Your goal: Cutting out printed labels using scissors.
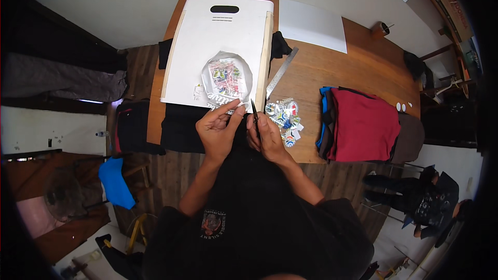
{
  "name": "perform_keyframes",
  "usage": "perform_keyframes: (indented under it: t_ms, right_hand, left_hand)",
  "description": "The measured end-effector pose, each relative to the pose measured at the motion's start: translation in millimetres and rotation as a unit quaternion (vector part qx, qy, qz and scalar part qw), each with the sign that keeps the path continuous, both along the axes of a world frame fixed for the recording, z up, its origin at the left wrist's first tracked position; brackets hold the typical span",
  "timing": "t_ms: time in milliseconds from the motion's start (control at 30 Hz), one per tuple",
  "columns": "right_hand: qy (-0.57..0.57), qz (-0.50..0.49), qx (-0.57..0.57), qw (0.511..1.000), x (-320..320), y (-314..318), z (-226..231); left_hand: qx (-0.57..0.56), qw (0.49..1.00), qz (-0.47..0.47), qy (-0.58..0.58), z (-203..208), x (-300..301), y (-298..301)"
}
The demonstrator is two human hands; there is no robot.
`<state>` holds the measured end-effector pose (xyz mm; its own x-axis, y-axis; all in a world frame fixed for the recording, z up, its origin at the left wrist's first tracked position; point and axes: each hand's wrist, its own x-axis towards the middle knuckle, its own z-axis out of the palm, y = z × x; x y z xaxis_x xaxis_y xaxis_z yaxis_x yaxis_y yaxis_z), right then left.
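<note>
My left hand (215,132) is closed in a pinch by the near edge of a white board (194,46). Its fingertips grip a piece of clear film with white lettering (217,99). Just right of it, my right hand (268,137) is wrapped round a slim black pointed tool (254,110), tip upward; its exact kind is unclear. The tool's tip is close to my left fingertips; whether it touches the film I cannot tell. On the board behind my hands sits a round grey-rimmed container (248,75) with printed pieces inside. Black fabric (179,127) lies under the board.
Right of my hands are loose printed stickers (284,116) and a metal ruler (282,72). Folded red cloth (363,124) is stacked farther right on the wooden table (358,70). White paper (314,23) and a brown cup (381,29) stand behind. A person (430,205) is at lower right.
</note>
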<state>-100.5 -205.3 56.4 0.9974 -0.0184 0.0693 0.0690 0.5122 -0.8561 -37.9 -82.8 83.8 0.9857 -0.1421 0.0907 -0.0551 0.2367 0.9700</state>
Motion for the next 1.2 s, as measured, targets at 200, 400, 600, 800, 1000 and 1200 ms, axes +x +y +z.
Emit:
perform_keyframes:
  t_ms: [200,400,600,800,1000,1200]
  right_hand:
    - [0.008,0.007,0.017,1.000,1,2,8]
    - [0.018,0.006,0.024,1.000,1,4,8]
    - [0.009,0.003,0.015,1.000,0,7,-1]
    - [0.012,-0.002,0.021,1.000,1,8,1]
    - [0.007,-0.004,0.055,0.998,0,10,-2]
    - [0.006,-0.011,0.053,0.998,0,10,-1]
  left_hand:
    - [-0.014,1.000,0.001,0.009,-2,-1,-1]
    - [0.008,1.000,0.013,-0.009,-1,-2,-2]
    - [-0.001,1.000,0.020,-0.013,0,-3,-5]
    - [0.012,1.000,0.022,-0.014,-3,-4,-4]
    - [0.022,0.999,0.031,-0.007,-3,-4,-4]
    - [-0.011,0.999,0.042,-0.011,-4,-4,-4]
